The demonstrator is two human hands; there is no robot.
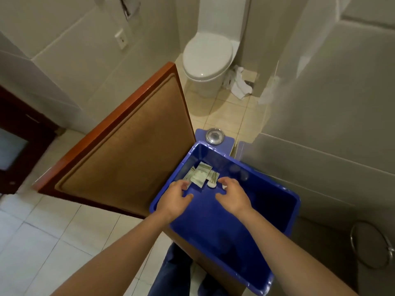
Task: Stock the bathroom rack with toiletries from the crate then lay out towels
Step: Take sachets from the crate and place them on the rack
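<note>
A blue plastic crate [267,180] sits in front of me, tilted toward the lower right. In its far left corner lie several white sachets [201,174] and a small round white piece [212,184]. Both my hands reach into that corner. My left hand [174,198] hovers with its fingers loosely curled, fingertips at the edge of the sachets and thumb held apart. My right hand [234,193] hovers beside it, fingers bent, its fingertips touching another small white piece [224,186]. The rest of the crate floor is bare. No rack is in view.
A brown wooden panel with a red-brown frame [128,150] stands left of the crate. Behind are a white toilet [207,56] and a crumpled white towel [239,82] on the floor. A round metal dish [214,135] lies beyond the crate. A metal ring [372,244] hangs at right.
</note>
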